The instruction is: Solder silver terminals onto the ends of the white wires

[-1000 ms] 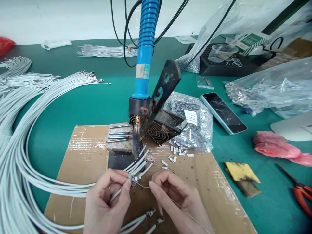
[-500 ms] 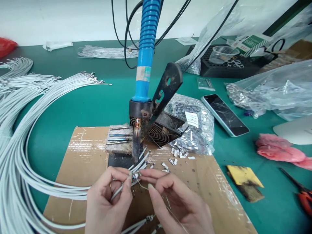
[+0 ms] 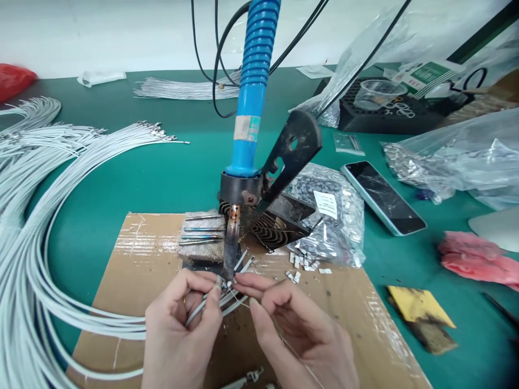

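My left hand (image 3: 184,324) is closed, pinching a white cable (image 3: 196,313) between thumb and forefinger. A small metal piece (image 3: 229,284) shows at the cable's end, directly under the dark tip (image 3: 229,265) of a blue-handled soldering iron (image 3: 253,92) fixed in a stand. Thin solder wire (image 3: 298,357) runs through my right hand (image 3: 304,335), whose thumb and fingers are curled around it; its forefinger reaches to the metal piece. Whether tip and metal touch is too small to tell. More white cable ends (image 3: 246,265) lie just behind my fingers on the cardboard (image 3: 133,259).
Bundles of white cables (image 3: 28,259) curve in from the left. Small metal pieces (image 3: 304,262) lie scattered beside a plastic bag (image 3: 340,216). A phone (image 3: 383,197), a yellow sponge (image 3: 421,308) and a pink cloth (image 3: 478,256) are on the right. A metal bracket (image 3: 292,151) leans beside the iron.
Both hands have moved the metal piece and solder wire a little toward the iron, so the piece now sits at its tip. The whole view has shifted slightly.
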Available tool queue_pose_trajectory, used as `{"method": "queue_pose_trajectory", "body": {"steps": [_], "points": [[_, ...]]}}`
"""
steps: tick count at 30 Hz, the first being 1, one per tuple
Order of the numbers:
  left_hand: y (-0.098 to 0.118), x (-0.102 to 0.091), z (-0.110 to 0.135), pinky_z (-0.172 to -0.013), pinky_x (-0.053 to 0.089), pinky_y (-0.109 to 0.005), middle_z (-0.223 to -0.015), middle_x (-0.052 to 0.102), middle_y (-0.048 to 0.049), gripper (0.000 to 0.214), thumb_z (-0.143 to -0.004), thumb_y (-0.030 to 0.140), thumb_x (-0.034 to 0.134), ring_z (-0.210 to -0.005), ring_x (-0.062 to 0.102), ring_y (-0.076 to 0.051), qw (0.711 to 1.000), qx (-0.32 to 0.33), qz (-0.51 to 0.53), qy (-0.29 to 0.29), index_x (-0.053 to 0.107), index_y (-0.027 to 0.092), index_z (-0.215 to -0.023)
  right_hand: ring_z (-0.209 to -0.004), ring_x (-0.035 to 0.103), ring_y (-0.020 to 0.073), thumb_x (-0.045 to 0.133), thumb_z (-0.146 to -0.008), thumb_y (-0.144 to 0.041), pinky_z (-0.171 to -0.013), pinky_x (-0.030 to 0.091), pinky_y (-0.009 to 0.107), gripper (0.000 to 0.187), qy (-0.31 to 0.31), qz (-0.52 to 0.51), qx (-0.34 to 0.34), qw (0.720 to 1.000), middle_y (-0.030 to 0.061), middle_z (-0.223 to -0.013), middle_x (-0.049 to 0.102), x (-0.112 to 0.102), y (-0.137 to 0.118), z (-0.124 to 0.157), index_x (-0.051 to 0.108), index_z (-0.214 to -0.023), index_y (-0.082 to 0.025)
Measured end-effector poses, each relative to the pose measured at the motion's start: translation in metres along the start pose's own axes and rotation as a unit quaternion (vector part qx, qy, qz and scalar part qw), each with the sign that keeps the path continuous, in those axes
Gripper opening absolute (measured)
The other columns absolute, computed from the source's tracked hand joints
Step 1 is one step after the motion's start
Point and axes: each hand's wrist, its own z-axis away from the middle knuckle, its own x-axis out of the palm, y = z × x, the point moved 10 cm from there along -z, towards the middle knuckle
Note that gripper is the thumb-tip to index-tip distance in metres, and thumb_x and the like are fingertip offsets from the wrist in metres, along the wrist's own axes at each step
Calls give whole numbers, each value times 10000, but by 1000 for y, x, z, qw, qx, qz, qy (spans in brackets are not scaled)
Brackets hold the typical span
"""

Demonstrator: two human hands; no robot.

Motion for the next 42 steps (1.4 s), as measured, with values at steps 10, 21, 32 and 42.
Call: {"method": "queue_pose_trajectory", "body": {"steps": [10, 21, 32, 42], "points": [[4, 5, 0, -606, 549, -132, -794, 771, -25, 122, -733, 190, 794, -642, 723, -119, 1000, -1, 22, 9, 691, 184, -667, -995, 790, 218, 723, -857, -278, -870, 620, 244, 223, 5, -22, -9, 1000, 71, -1083, 817, 0, -2, -3, 639, -653, -247], [12, 3, 0, -608, 544, -113, -764, 788, -13, 118, -715, 138, 798, -637, 727, -113, 1000, 13, 20, 12, 707, 186, -657, -987, 804, 235, 724, -867, -271, -845, 644, 252, 231, 15, -38, -16, 999, 80, -1093, 819, 1, -8, -1, 637, -656, -238], [9, 7, -5, -631, 574, -141, -823, 814, -32, 118, -794, 110, 766, -663, 754, -134, 998, 40, -8, -57, 737, 194, -716, -1007, 800, 183, 709, -888, -225, -861, 618, 178, 216, 5, -60, -29, 998, 35, -1121, 818, 2, -8, 0, 643, -683, -247], [9, 4, -5, -654, 581, -141, -855, 820, -38, 122, -840, 123, 745, -704, 767, -139, 996, 47, -9, -70, 743, 195, -743, -1019, 803, 214, 696, -903, -181, -862, 633, 209, 216, -46, -18, -61, 997, 54, -1118, 824, 1, -13, -5, 651, -699, -238]]}}
